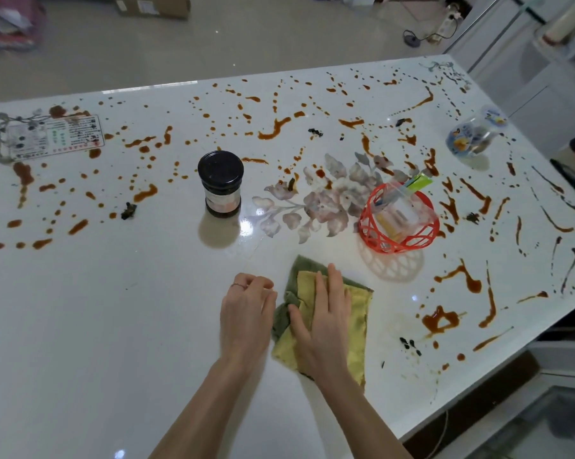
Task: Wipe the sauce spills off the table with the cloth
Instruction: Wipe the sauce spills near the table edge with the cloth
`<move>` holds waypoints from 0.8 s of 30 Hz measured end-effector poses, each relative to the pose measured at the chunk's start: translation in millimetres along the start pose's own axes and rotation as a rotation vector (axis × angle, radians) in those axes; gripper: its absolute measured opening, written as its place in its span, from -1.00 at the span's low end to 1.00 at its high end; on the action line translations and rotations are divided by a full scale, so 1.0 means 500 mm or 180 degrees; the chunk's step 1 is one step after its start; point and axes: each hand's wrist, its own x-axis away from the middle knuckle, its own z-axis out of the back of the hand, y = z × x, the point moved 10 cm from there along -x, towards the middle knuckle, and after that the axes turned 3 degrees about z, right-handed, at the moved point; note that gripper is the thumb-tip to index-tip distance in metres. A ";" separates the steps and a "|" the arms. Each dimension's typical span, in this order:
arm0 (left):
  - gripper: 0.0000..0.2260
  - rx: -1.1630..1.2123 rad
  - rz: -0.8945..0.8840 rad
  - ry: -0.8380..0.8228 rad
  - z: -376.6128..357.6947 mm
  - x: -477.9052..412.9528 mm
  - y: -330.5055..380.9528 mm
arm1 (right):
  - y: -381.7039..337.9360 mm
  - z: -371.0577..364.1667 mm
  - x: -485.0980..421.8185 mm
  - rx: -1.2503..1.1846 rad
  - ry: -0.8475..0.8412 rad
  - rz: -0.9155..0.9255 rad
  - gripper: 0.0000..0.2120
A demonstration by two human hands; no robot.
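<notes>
Nearest the viewer, two bare forearms reach out over the white glossy surface [97, 326]. The right hand [325, 313] lies flat on the cloth [355, 313], fingers straight and close together, palm down. The left hand [246, 313] sits just to the left of it, its fingers loosely curled and gripping nothing that can be seen, with a thin ring on one finger; whether its fingertips touch the cloth's edge I cannot tell. The cloth is a folded yellow and green rag, resting near the front middle of the surface under the right hand.

The area to the left of the hands bears no marks. To the right, close to the near right edge, brown-orange sauce spills [440, 321] lie in blots and streaks with a few dark flecks.

Farther out, a red openwork basket [398, 223] holding packets stands right of centre, beside a printed flower pattern [312, 200]. A dark jar [220, 183] with a black lid stands upright left of that. Beyond them sauce drips and lines cover the whole far half. A printed glass [475, 134] stands at the far right, and a printed label [54, 135] lies flat at the far left.

On the floor beyond lies a cardboard box [153, 5].
</notes>
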 end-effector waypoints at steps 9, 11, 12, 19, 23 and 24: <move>-0.79 -0.0063 0.0035 0.0454 0.045 0.007 -0.019 | -0.020 -0.034 -0.097 0.1250 -0.0295 0.0298 -0.37; -0.79 0.0000 0.0117 0.0663 0.071 0.012 -0.031 | -0.054 -0.046 -0.082 0.1200 -0.0337 0.0470 -0.39; -0.78 0.0035 0.0157 0.0771 0.084 0.012 -0.037 | -0.080 -0.054 -0.061 0.1147 -0.0355 0.0700 -0.40; -0.75 0.0166 0.0483 0.1305 0.144 0.011 -0.065 | -0.212 -0.113 -0.064 0.0934 -0.0472 0.1559 -0.55; -0.76 0.0134 0.0523 0.1224 0.142 0.010 -0.069 | -0.189 -0.130 -0.122 0.1096 -0.0707 0.1324 -0.49; -0.76 0.0146 0.0527 0.1208 0.142 0.012 -0.069 | -0.166 -0.122 -0.136 0.1151 -0.0749 0.1110 -0.46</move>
